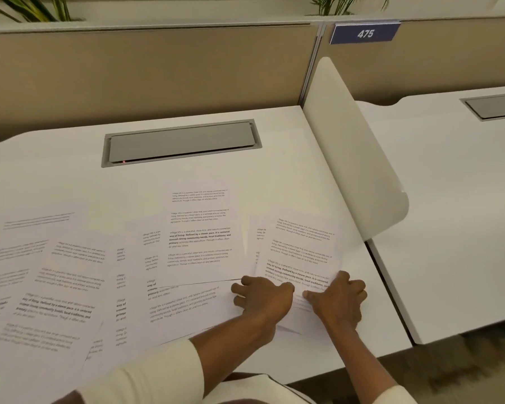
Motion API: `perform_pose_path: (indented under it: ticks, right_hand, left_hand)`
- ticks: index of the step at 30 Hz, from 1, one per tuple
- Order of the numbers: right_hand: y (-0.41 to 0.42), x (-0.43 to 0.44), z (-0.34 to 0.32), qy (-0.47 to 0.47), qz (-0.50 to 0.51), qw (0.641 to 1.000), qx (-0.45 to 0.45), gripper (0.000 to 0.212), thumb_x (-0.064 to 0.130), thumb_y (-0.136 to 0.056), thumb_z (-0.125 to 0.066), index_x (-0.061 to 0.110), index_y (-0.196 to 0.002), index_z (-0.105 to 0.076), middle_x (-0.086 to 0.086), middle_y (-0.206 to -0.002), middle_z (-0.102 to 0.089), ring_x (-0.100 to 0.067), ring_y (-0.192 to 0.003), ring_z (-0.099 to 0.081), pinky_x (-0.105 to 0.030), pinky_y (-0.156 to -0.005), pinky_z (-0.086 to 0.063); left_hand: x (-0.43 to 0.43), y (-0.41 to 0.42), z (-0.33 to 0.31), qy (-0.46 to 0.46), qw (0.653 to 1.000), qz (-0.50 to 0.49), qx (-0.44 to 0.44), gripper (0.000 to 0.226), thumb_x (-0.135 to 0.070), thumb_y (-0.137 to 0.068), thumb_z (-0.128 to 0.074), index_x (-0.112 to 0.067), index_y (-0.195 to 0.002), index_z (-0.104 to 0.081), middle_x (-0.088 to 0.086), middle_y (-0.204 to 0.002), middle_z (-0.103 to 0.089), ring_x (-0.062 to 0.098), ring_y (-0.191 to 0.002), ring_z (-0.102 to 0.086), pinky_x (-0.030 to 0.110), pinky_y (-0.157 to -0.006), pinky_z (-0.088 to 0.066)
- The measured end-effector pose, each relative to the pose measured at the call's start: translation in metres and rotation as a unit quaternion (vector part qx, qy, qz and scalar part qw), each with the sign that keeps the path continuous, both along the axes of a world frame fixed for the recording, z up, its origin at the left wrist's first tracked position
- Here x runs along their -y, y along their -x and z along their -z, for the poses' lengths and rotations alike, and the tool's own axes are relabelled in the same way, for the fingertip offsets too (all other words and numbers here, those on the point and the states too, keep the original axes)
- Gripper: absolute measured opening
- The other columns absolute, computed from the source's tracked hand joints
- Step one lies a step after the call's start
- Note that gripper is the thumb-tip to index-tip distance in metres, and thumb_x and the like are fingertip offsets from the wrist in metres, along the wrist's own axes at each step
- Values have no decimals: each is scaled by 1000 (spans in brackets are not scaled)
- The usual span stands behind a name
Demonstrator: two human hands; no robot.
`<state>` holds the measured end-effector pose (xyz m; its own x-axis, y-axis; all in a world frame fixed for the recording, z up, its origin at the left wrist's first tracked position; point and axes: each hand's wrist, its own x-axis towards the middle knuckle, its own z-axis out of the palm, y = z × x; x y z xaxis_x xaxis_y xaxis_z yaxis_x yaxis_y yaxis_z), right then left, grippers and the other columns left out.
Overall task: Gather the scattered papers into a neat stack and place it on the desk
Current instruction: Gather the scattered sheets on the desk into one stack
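Observation:
Several printed white papers lie scattered and overlapping across the white desk [274, 135]. The rightmost sheet [302, 246] sits tilted near the desk's right edge. My right hand [337, 298] rests on its lower part, thumb and fingers pinching the paper. My left hand [263, 295] lies just left of it, fingers curled and pressing on the sheet's lower left edge. A middle sheet [200, 231] lies above my left hand, over other pages. More papers [62, 287] spread out to the left.
A grey cable hatch [181, 144] is set in the desk behind the papers. A white curved divider [353, 153] stands along the right edge, with a neighbouring desk [449, 199] beyond. A beige partition [143, 74] runs along the back.

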<state>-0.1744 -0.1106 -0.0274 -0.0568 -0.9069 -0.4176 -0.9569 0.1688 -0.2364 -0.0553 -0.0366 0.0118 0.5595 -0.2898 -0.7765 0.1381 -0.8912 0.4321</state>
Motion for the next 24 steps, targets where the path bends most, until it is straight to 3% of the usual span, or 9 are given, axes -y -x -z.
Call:
perform_pose_path:
  ticks: [4,8,17,21,24]
  right_hand:
    - [8,1,-3,-16,-9,999,-30,93,39,-73,-97,12,-143,-43,-21,-140,-47,-39,-134,-48,-55,-104,-51]
    - [13,-2,-6,-15,-5,999,-28,85,31,-76,-95,14,-142,-44,-21,-141,-45,-40,-135,-45,-55,-103,-52]
    - [18,-8,-7,-8,-4,1000,-23,84,29,-77,-95,9,-141,-44,-22,-141,-49,-40,-132,-51,-52,-104,-54]
    - [18,-5,-3,-24,6,1000,-13,88,29,-75,-95,12,-144,-43,-22,-142,-50,-42,-134,-51,-58,-112,-46]
    - [20,-1,1,-38,45,998,37,94,23,-72,-98,13,-147,-42,-23,-144,-50,-44,-138,-47,-62,-113,-44]
  left_hand:
    - [-2,5,0,17,1000,-8,-12,91,-44,-89,-80,-5,-152,-28,14,-156,-28,30,-145,-40,39,-113,-47]
    - [-4,3,0,2,1000,6,-8,90,-46,-88,-79,-4,-151,-30,14,-155,-34,31,-146,-39,44,-122,-41]
    - [-7,-2,-3,-60,996,57,24,77,-47,-95,-72,-5,-150,-38,18,-158,-33,34,-149,-33,47,-124,-37]
    - [0,-1,-10,-48,998,46,19,76,-41,-97,-72,-1,-149,-35,21,-160,-30,35,-152,-29,46,-125,-39]
    - [7,0,-13,-14,1000,8,5,87,-34,-96,-75,3,-156,-24,21,-159,-35,34,-147,-43,42,-121,-46]
